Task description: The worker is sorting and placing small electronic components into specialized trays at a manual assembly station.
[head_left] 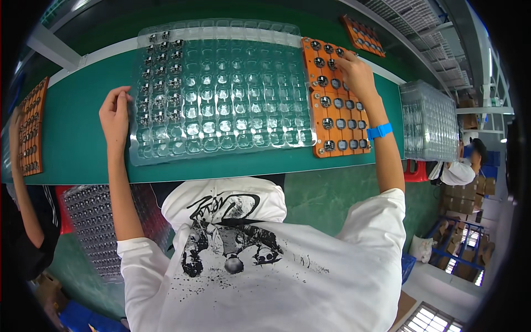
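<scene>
A clear plastic tray point(301, 130) with rows of round pockets lies on the green table. Small black-and-silver components point(159, 72) fill several columns at its left side. Beside the tray's left edge is my left hand point(115, 115), its fingers curled in; whether they hold anything is hidden. My right hand point(357, 72), with a blue band at the wrist, reaches over an orange fixture board point(310, 63) right of the tray. Its fingertips are pinched together at a round seat there. A second orange board point(321, 133) adjoins nearer me, components along its left column and grey round pieces in the other seats.
Another orange board point(363, 36) lies beyond the table at the far right. A tall stack of clear trays point(428, 122) stands at the right end. At the left, another person's hand point(15, 124) touches an orange board point(34, 127). A filled tray point(94, 227) sits low at the left.
</scene>
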A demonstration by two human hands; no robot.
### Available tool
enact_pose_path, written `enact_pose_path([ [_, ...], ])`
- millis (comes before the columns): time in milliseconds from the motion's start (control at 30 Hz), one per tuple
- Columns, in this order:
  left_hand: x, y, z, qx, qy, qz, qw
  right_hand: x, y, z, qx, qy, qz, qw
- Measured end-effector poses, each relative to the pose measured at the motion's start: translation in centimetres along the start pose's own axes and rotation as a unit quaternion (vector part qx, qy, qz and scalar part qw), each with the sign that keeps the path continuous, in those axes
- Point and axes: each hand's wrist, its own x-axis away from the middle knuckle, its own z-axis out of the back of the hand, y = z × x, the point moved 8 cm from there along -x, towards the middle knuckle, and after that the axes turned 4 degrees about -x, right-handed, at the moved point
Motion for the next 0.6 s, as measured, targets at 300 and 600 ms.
enact_pose_path([
  [300, -0.1, -0.2, -0.1, 0.004, 0.005, -0.021, 1.000, 0.6, -0.3, 0.0, -0.007, 0.023, -0.019, 1.000],
  [600, -0.2, -0.2, -0.1, 0.002, 0.004, -0.023, 1.000, -0.4, 0.5, -0.2, -0.081, -0.062, -0.056, 0.993],
])
